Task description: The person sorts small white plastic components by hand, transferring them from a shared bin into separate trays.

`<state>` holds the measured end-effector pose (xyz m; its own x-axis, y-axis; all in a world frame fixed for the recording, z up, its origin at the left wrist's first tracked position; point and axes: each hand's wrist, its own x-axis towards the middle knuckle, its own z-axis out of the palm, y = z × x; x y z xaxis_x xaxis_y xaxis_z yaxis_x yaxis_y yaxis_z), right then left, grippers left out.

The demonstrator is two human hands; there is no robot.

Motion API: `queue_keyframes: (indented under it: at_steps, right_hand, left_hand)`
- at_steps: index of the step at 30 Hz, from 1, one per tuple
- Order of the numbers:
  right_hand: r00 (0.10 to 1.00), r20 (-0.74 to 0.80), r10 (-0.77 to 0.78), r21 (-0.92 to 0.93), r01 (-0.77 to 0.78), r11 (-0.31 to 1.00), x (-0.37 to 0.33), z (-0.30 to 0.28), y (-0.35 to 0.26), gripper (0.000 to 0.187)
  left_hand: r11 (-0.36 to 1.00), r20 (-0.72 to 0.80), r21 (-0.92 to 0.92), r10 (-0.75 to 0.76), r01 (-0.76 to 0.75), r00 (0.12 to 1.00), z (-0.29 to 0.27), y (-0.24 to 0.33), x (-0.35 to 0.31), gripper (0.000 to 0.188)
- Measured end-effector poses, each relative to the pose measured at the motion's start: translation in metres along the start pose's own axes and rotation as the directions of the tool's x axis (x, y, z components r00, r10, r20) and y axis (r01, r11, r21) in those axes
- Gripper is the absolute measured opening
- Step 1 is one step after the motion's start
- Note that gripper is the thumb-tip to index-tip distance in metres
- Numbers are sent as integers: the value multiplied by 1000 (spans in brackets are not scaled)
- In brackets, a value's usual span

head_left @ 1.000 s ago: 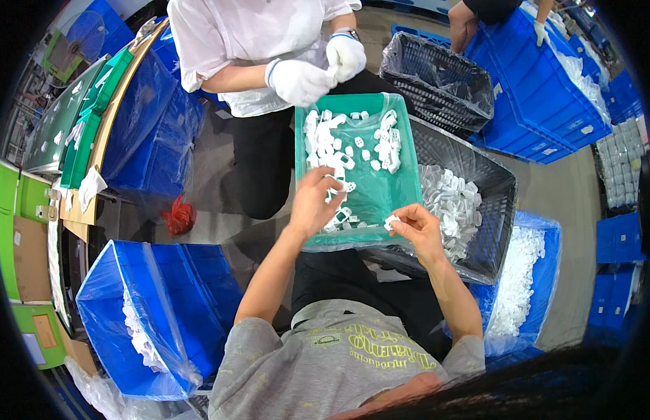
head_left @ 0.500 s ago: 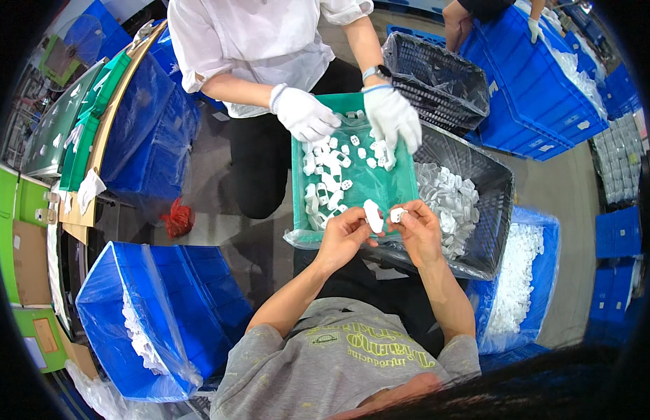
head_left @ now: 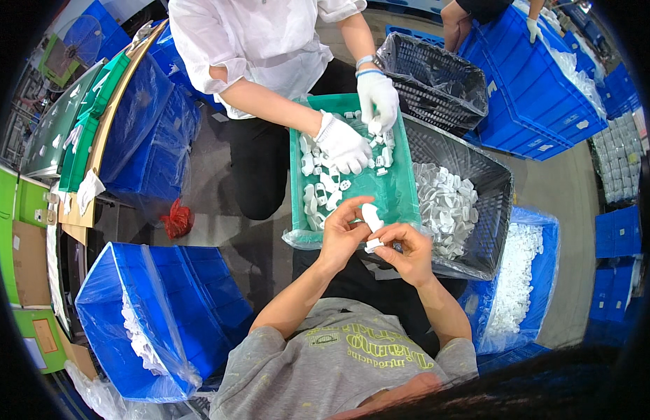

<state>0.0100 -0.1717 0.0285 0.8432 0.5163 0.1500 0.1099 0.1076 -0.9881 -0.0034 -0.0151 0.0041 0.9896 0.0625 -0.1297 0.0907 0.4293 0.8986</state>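
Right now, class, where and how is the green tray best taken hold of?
Probably pinch the green tray at the middle of its left rim, from the left: no arm crosses that straight edge there; the black crate crowds the right.

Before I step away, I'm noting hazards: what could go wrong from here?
The left hand and right hand pinch a curved white piece and a small white piece; either could slip. One might drop into the black crate beside the green tray, among its pale parts. The co-worker's gloved hands over the tray could jostle it.
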Motion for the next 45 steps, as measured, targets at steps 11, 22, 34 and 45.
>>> queue_keyframes:
  at_steps: [11,22,34,45]
  right_hand:
    - [951,-265,158,292,-77,953,9,-18,11,14]
    - [936,-313,158,-6,-168,986,15,-21,11,10]
    - [917,-322,235,-79,-273,959,23,-23,17,8]
    - [947,-247,208,-133,-245,960,26,-19,26,11]
  left_hand:
    - [966,-131,-35,-257,254,958,-7,5,0,10]
    - [988,-79,-31,-156,154,985,-6,3,-2,15]
    - [929,-40,328,196,-172,980,1,-7,-3,18]
    - [924,-52,298,268,-241,962,4,-6,-3,17]
